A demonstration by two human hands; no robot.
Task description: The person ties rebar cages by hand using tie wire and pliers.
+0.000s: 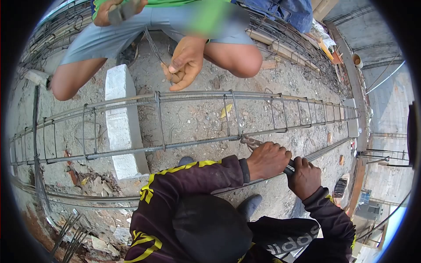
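My left hand (pixel 268 161) is closed around a pair of rusty-headed pincers (pixel 251 141), whose jaws meet the near lower bar of a rebar cage (pixel 193 142) beside a stirrup. My right hand (pixel 305 178) grips their dark handle end, just to the right of my left hand. What the jaws bite on is too small to tell. Across the cage sits a co-worker in grey shorts; one hand (pixel 186 65) pinches thin tie wires (pixel 152 45), and the other (pixel 105 15) holds a dark tool (pixel 123 12).
A white block (pixel 120 125) props the cage at left. Loose long bars (pixel 96 198) run along my side, with cut rods (pixel 70 232) sticking up at lower left. More rebar and timber (pixel 285 50) lie behind the co-worker. My shoe (pixel 250 206) rests on rubble-strewn ground.
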